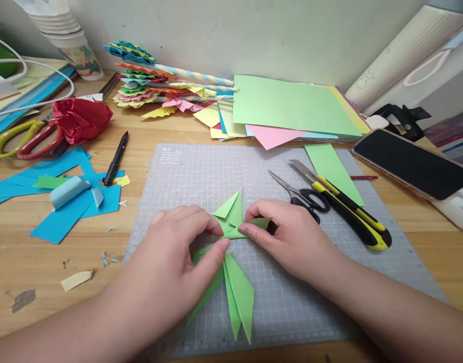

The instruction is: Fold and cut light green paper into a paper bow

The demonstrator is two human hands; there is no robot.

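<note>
A folded green paper piece [240, 287] with several pointed flaps lies over the middle of the grey cutting mat [193, 171]. One flap points up between my hands, and others fan out toward the mat's near edge. My left hand [178, 252] curls over the paper's left side, thumb and fingers closed around its centre; it hides part of the left flaps. From the right, my right hand [287, 234] pinches a flap between thumb and forefinger.
Black scissors [310, 199] and a yellow-black cutter [352, 212] lie right of my right hand, by a green strip [335, 171]. Blue scraps [65, 217] and a black pen [116, 159] lie left. Behind are paper sheets [287, 103]; a phone [412, 161] is at right.
</note>
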